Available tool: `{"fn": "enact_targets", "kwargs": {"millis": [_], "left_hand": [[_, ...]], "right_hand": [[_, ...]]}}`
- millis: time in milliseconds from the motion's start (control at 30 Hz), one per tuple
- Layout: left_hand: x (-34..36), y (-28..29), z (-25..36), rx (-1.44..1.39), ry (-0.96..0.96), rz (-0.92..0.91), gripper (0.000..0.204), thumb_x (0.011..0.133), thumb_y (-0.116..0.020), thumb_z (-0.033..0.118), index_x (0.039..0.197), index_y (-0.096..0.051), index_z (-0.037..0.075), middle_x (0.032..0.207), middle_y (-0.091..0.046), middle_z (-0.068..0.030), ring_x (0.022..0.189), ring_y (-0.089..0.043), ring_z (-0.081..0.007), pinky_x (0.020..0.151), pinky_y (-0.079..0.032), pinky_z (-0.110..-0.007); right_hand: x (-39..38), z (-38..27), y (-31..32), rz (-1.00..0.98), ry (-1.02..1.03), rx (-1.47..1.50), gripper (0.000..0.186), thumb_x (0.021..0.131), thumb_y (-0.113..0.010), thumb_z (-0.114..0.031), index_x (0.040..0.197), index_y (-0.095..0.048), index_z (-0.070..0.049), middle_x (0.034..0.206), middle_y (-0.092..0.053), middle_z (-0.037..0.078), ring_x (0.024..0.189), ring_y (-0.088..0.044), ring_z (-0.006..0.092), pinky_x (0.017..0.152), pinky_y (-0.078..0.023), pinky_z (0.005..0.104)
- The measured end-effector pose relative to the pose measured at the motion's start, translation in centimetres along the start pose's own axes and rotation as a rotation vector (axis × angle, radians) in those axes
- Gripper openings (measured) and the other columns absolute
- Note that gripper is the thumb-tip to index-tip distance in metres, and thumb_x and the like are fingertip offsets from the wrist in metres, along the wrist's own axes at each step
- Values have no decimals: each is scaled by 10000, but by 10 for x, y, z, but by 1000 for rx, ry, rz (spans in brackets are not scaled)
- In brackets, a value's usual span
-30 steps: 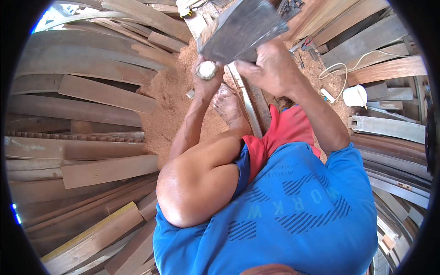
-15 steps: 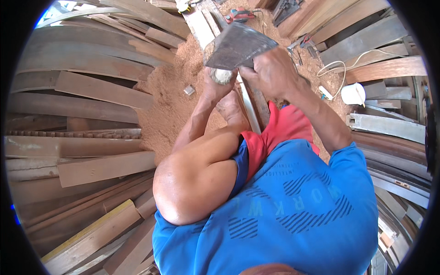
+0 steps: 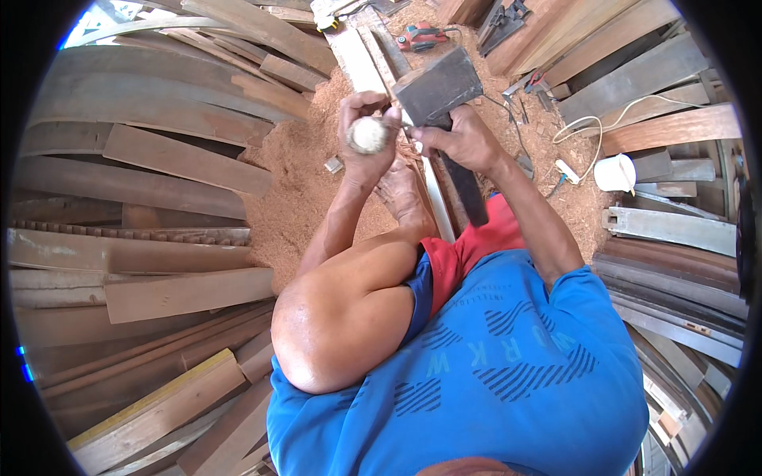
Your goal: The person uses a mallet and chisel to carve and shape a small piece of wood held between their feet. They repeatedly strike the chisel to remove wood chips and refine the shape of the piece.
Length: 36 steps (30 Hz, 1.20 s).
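While the left hand (image 3: 373,164) is closed around a thick handle (image 3: 369,136), whose pale round end faces up, the right hand (image 3: 470,144) is clamped on a mallet (image 3: 439,86) close under its head. In the head view, the mallet's dark, blocky head sits just to the far side of the hands, and its shaft runs down toward the near side. The right thumb points left, toward the left hand; whether it touches anything there I cannot tell. The handle's lower end is hidden by the left hand. Below the hands lies a long strip of wood (image 3: 438,198), with a bare foot (image 3: 401,192) just beside it on the left. Sawdust (image 3: 298,182) covers the floor, with a small block (image 3: 333,165) on it. Farther off is a red power tool (image 3: 423,36); to the right stands a white bucket (image 3: 615,172) near a pale cord (image 3: 597,131). Planks (image 3: 186,159) line the left side.
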<state>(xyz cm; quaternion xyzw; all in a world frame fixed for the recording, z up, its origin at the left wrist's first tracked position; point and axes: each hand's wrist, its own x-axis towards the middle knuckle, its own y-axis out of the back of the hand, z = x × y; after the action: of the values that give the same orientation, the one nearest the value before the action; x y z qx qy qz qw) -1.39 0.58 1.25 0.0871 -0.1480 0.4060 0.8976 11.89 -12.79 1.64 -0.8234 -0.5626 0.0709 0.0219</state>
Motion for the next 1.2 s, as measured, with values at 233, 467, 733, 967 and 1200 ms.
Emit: {"fn": "enact_targets", "kwargs": {"millis": [233,467,733,967,1200], "left_hand": [[-14,-27,15,460,-464,-520,754,688,-912,319,1342,-567,171,1459,-411,-240,1324,-395,-430,1098,-316,-556],[-15,7,-49,1138,420,-788,974,721,-810,565,1462,-455,43,1360,-539,-317,1231,-557,-425,1031,-434,-523],[-4,15,-88,1072,720,-861,770,808,-733,389,1421,-493,-9,1166,-654,-274,1003,-676,-302,867,-556,-406],[30,35,-123,16,898,-372,571,947,-681,322,1347,-536,-59,1070,-694,-211,745,-712,-208,709,-604,-301],[24,53,-132,-374,917,-250,490,1040,-549,482,1301,-572,68,1107,-668,-109,940,-640,-204,853,-480,-381]], "right_hand": [[-2,34,4,67,-83,650,394,905,-778,-218,1233,-629,-58,1048,-680,22,930,-673,109,800,-579,281],[-29,51,36,243,-183,627,157,914,-734,-145,964,-589,-108,1061,-726,157,820,-725,197,732,-619,354],[-32,53,26,229,-161,634,159,914,-742,-176,982,-614,-111,1054,-731,148,809,-723,196,727,-612,339],[-36,52,24,232,-114,600,151,919,-739,-167,989,-615,-117,1052,-732,134,808,-723,190,730,-614,333],[-34,54,28,277,-155,640,178,909,-744,-173,988,-602,-101,1052,-728,139,814,-717,193,757,-617,354]]}}
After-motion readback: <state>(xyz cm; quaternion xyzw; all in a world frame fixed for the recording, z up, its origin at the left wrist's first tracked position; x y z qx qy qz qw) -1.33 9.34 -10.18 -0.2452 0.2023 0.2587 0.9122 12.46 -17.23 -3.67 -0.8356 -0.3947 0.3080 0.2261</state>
